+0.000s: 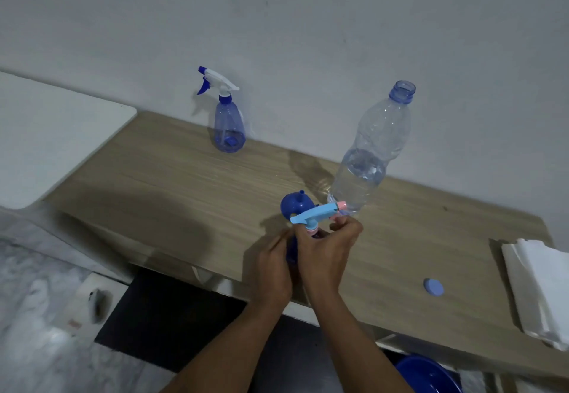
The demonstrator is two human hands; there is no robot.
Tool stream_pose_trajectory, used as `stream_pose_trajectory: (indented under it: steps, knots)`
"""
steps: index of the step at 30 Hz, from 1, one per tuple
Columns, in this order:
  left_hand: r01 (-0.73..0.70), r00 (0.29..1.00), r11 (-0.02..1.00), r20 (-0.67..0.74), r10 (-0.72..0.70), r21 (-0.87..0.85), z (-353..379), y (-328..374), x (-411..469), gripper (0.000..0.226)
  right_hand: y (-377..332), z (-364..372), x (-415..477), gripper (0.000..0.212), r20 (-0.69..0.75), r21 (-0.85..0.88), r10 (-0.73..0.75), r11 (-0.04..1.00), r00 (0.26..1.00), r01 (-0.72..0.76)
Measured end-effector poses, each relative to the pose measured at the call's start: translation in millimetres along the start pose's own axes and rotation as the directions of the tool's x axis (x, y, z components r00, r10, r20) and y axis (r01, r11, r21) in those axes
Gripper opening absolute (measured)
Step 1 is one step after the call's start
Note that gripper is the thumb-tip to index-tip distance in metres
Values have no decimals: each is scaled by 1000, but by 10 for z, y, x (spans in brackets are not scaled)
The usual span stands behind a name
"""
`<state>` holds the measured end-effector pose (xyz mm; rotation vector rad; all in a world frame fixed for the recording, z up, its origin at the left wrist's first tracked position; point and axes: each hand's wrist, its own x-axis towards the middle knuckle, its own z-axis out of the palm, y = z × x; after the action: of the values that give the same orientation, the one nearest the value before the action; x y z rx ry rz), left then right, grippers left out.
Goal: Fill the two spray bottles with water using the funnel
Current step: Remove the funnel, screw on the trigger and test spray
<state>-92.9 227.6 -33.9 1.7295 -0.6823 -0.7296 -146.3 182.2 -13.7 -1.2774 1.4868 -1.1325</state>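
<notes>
Wood-grain desk top (147, 183) is shown against a pale wall. An uncapped, partly filled water bottle (369, 158) is stood near the wall. Just in front of its base, a dark blue spray bottle (291, 252) is gripped round the body by the left hand (274, 266). Its light blue trigger head (317, 212) is clasped at the collar by the right hand (326, 254), fingers curled. The hands are held close together. A blue funnel (295, 204) is seen just left of the water bottle's base, behind the trigger head. A clear blue spray bottle (229, 127), head fitted, is stood well left of the water bottle. A blue cap (433, 286) and white paper towels (538, 284) are placed front right of the water bottle.
</notes>
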Motion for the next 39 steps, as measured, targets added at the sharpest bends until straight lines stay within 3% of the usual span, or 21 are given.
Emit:
stream_pose_trajectory:
  steps: [3, 5, 6, 11, 16, 22, 24, 30, 33, 39]
  knots:
    - [-110, 993, 984, 55, 103, 140, -37, -68, -33, 21, -16, -33, 103, 75, 57, -79, -83, 993, 995, 87]
    - [-263, 960, 904, 186, 210, 338, -92, -222, -49, 41, -28, -108, 189, 66, 116, -117, -110, 986, 987, 123]
    - [-267, 954, 868, 239, 179, 418, -137, -274, -73, 47, -45, -161, 233, 58, 148, -114, -130, 983, 980, 147]
    - [-112, 993, 768, 91, 70, 630, -619, -233, -20, 61, -145, -274, 338, 33, 368, -183, -155, 954, 917, 235]
    - [-20, 999, 647, 43, -20, 762, -1168, 62, 271, 67, -364, -193, 269, 16, 564, -322, -23, 914, 826, 246]
    - [-2, 1000, 501, -6, 15, 866, -1559, 457, 356, 67, -641, 13, 86, 10, 746, -467, 158, 816, 647, 339]
    - [20, 1000, 468, -20, -5, 884, -1664, 537, 341, 67, -675, 52, 12, 20, 764, -483, 179, 795, 620, 367]
    - [89, 996, 428, -75, -49, 899, -1908, 629, 273, 63, -678, 122, -28, 42, 731, -566, 202, 713, 652, 413]
    - [111, 994, 445, -96, -57, 888, -1974, 655, 226, 62, -700, 75, -70, 45, 706, -548, 186, 755, 684, 360]
    - [123, 992, 497, -101, -71, 859, -1935, 693, 191, 59, -724, 21, -98, 41, 742, -470, 140, 807, 656, 359]
